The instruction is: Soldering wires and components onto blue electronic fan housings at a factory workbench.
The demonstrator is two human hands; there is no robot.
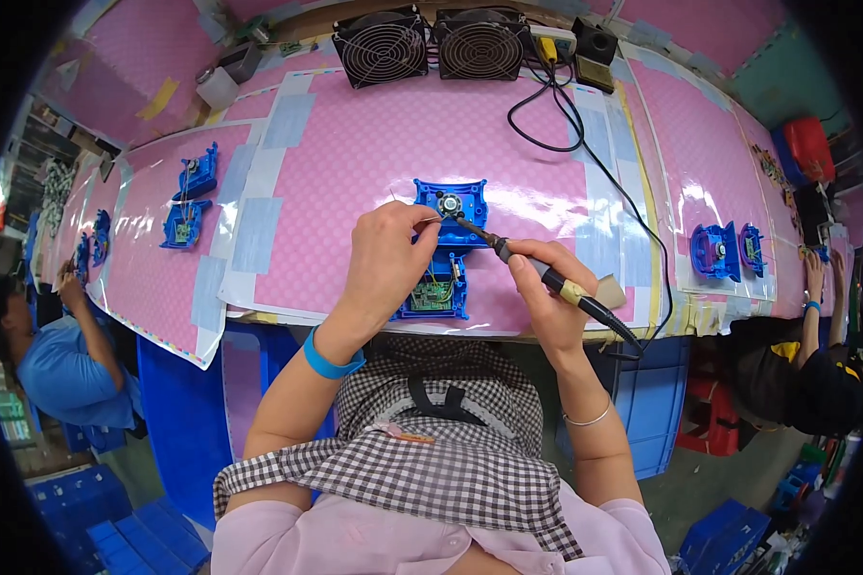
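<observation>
My right hand (553, 297) is closed around a soldering iron (501, 249). The iron's tip reaches the round speaker (449, 204) set in a blue plastic housing half (477, 192). At the speaker's near side, the fingertips of my left hand (385, 251) pinch a thin wire close to the iron's tip. Just below lies a second blue housing half (459, 303) with a green circuit board (430, 295) inside, partly covered by my left wrist and hand. Thin leads run between the two halves.
Two black fans (384, 50) stand at the back edge. The iron's black cable (658, 251) loops along the right side. More blue housings lie left (182, 223) and right (716, 251). Co-workers sit at both sides. A blue crate (650, 407) stands below the table edge.
</observation>
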